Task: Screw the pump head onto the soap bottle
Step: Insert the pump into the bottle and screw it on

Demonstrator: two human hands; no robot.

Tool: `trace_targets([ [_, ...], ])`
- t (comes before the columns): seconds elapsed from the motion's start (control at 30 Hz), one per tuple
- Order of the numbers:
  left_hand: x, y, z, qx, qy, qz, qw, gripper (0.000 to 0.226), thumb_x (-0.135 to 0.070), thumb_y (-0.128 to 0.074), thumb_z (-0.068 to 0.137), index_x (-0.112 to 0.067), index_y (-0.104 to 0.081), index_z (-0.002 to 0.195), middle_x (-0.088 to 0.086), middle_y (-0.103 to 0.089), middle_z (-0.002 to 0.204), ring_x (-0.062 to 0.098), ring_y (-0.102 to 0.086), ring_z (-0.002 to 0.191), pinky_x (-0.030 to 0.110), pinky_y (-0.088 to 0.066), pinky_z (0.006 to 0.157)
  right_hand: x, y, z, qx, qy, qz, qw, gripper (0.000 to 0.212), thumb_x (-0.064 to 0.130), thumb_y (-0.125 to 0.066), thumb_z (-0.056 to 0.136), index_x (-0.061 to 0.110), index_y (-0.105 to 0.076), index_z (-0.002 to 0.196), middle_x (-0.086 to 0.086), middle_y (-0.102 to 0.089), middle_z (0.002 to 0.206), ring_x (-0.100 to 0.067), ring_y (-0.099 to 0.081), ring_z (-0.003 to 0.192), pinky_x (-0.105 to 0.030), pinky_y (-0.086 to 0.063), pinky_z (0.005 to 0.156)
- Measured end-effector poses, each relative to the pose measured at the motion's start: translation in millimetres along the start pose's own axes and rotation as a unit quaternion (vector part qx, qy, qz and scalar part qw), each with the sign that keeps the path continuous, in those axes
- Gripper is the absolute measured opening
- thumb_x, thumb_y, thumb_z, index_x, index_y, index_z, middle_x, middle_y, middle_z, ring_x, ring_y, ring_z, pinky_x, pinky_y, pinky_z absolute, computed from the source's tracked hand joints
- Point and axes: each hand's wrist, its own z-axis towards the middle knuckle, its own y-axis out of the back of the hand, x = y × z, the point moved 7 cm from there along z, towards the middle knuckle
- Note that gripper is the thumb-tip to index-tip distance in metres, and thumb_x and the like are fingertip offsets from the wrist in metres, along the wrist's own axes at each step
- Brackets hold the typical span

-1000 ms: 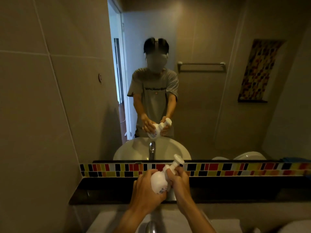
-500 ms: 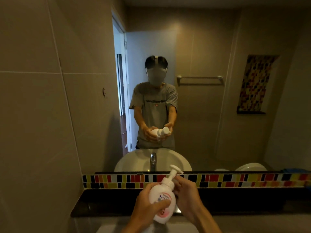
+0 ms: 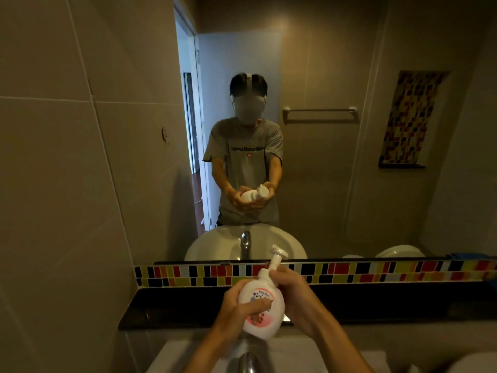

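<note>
A white soap bottle (image 3: 262, 308) with a pink label is held over the sink, tilted slightly right. My left hand (image 3: 236, 310) wraps its body from the left, thumb across the label. The white pump head (image 3: 275, 258) sits on the bottle's neck, nozzle pointing up and right. My right hand (image 3: 291, 294) grips the pump's collar at the neck from the right. The thread under the collar is hidden by my fingers.
A chrome tap (image 3: 247, 362) sits below the bottle at the white sink's (image 3: 172, 356) back edge. A black ledge (image 3: 166, 305) and a coloured mosaic strip (image 3: 376, 271) run under the mirror (image 3: 322, 157). A tiled wall (image 3: 67, 184) stands at left.
The bottle has turned from lying sideways with its back to me to nearly upright with the label facing me. Both hands kept their hold, and the view tilted down a little.
</note>
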Motion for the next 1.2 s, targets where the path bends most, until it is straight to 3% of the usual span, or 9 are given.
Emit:
trace_targets([
  [0.17,0,-3,3,-0.050,-0.021,0.050,0.997,0.048,-0.020,-0.082,0.070,-0.025,-0.056,0.110,0.000,-0.066,0.101,0.016,-0.069,0.086,0.017,-0.056,0.058,-7,10,9,-0.078,0.006,-0.059,0.995,0.042,0.030,-0.071,0.086,0.004,-0.062,0.118,-0.023,-0.071,0.112,-0.036,-0.074,0.092,-0.036,-0.060,0.070],
  [0.37,-1,-1,10,-0.029,0.005,-0.019,0.999,0.038,-0.013,-0.074,0.077,-0.017,-0.058,0.111,0.009,-0.068,0.098,0.020,-0.070,0.082,0.018,-0.055,0.054,-1,8,19,-0.024,-0.007,-0.029,0.999,0.046,0.032,-0.063,0.091,-0.003,-0.059,0.121,-0.021,-0.072,0.101,-0.034,-0.071,0.089,-0.043,-0.057,0.079],
  [0.53,2,6,20,-0.025,-0.003,0.003,1.000,0.037,-0.020,-0.080,0.069,-0.026,-0.061,0.100,0.008,-0.069,0.097,0.017,-0.070,0.083,0.021,-0.056,0.058,-6,3,27,-0.020,-0.029,-0.040,0.999,0.034,0.028,-0.057,0.095,0.002,-0.062,0.116,-0.021,-0.071,0.105,-0.034,-0.069,0.094,-0.047,-0.057,0.085],
  [0.6,6,9,22,-0.045,-0.009,0.041,0.998,0.042,-0.022,-0.081,0.071,-0.027,-0.059,0.106,0.006,-0.066,0.104,0.016,-0.068,0.089,0.022,-0.056,0.063,-6,1,27,-0.055,-0.028,-0.054,0.997,0.031,0.025,-0.059,0.096,0.002,-0.063,0.117,-0.022,-0.072,0.109,-0.033,-0.071,0.095,-0.047,-0.059,0.084],
  [0.7,7,13,21,-0.102,-0.060,0.203,0.972,0.064,-0.031,-0.086,0.062,-0.034,-0.050,0.115,-0.007,-0.059,0.112,0.012,-0.060,0.098,0.028,-0.058,0.077,-4,3,23,-0.154,-0.007,-0.100,0.983,0.034,0.020,-0.078,0.081,0.006,-0.066,0.109,-0.017,-0.073,0.108,-0.028,-0.071,0.094,-0.034,-0.057,0.066],
  [0.77,5,13,17,-0.128,-0.083,0.239,0.959,0.069,-0.033,-0.088,0.058,-0.039,-0.047,0.114,-0.010,-0.057,0.112,0.011,-0.058,0.099,0.030,-0.058,0.079,-6,2,19,-0.187,-0.002,-0.092,0.978,0.041,0.021,-0.084,0.075,0.008,-0.064,0.109,-0.013,-0.071,0.106,-0.028,-0.069,0.097,-0.034,-0.056,0.066],
  [0.9,3,16,14,-0.122,-0.062,0.142,0.980,0.060,-0.020,-0.086,0.064,-0.028,-0.052,0.113,-0.005,-0.060,0.106,0.009,-0.060,0.090,0.015,-0.049,0.064,-4,-5,16,-0.136,0.002,-0.086,0.987,0.035,0.025,-0.077,0.083,0.007,-0.065,0.110,-0.015,-0.073,0.106,-0.031,-0.072,0.095,-0.040,-0.060,0.075],
  [1.07,1,19,15,-0.061,-0.025,0.040,0.997,0.054,-0.017,-0.083,0.067,-0.022,-0.057,0.114,0.007,-0.066,0.106,0.022,-0.068,0.093,0.026,-0.058,0.063,3,-12,15,-0.058,-0.001,-0.066,0.996,0.018,0.023,-0.071,0.089,0.010,-0.064,0.100,-0.012,-0.073,0.089,-0.025,-0.073,0.079,-0.036,-0.058,0.066],
  [1.2,-3,18,16,-0.024,0.013,-0.067,0.997,0.052,-0.026,-0.074,0.062,-0.020,-0.059,0.111,0.012,-0.070,0.100,0.028,-0.070,0.088,0.032,-0.059,0.067,-1,-19,17,0.008,-0.021,0.047,0.999,0.024,0.025,-0.061,0.093,0.008,-0.061,0.110,-0.017,-0.073,0.095,-0.030,-0.072,0.084,-0.046,-0.057,0.078],
])
